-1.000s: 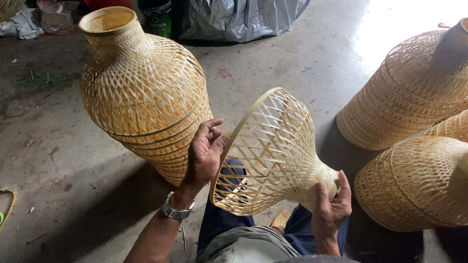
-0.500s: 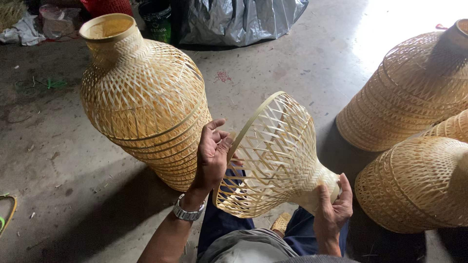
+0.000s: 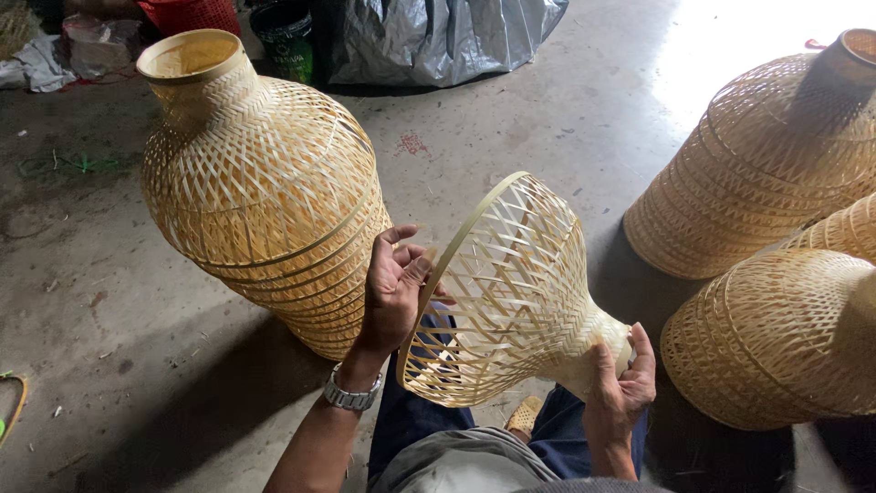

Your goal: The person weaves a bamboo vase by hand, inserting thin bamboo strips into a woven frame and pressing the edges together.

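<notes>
A small open-weave bamboo shade (image 3: 511,292) lies on its side over the person's lap at about 6 o'clock in the view, its wide rim turned toward 9 o'clock and its narrow neck toward 4 o'clock. The left hand (image 3: 392,292), with a metal watch (image 3: 351,394) on the wrist, presses against the wide rim, fingers (image 3: 415,265) curled over the rim strip and the thumb up beside it. The right hand (image 3: 620,388) wraps around the narrow neck from below, fingers closed on the weave. Just beside the left hand, at 10 o'clock, a tall bamboo basket (image 3: 260,183) with a round open mouth stands tilted on the concrete floor (image 3: 109,301); its lower flank sits close behind the left hand's knuckles, though I cannot tell whether they touch. At 2 o'clock a large finished woven shade (image 3: 766,155) leans on the floor, and at 4 o'clock another woven shade (image 3: 785,338) lies just beside the right hand, crowding the neck end of the held piece. A third woven piece (image 3: 844,228) shows between those two. Well apart at 12 o'clock lie a crumpled silver sheet (image 3: 438,36), a dark bucket (image 3: 287,41) and a red plastic basket (image 3: 192,14). The person's dark trousers (image 3: 411,420) show below the shade.
</notes>
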